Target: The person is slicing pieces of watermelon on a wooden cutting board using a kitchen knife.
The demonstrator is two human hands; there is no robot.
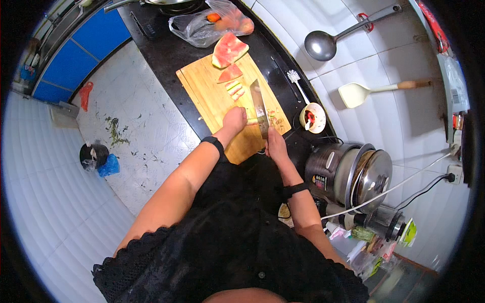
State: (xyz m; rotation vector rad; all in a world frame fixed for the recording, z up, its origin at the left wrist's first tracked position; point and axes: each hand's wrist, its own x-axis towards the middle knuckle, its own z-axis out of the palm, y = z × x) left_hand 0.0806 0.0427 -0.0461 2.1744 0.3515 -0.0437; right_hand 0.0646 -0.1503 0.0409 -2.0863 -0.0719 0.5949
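Note:
On a wooden cutting board (204,83), my left hand (235,119) presses on a thin strip of watermelon rind (251,122) with fingers curled. A cleaver (260,104) is in my right hand (276,143), its broad blade crossing the right end of that strip. Small chopped rind pieces (279,122) lie just right of the blade. Beyond my left hand are several short rind strips (235,90), a thin red watermelon slice (230,73) and a larger watermelon wedge (229,50) at the board's far edge.
A plastic bag of fruit (227,22) lies beyond the board. At right are a white brush (294,77), a small bowl (316,117) holding a spoon, and a large electric cooker (329,170). A ladle (320,45) and a spatula (354,94) hang on the tiled wall.

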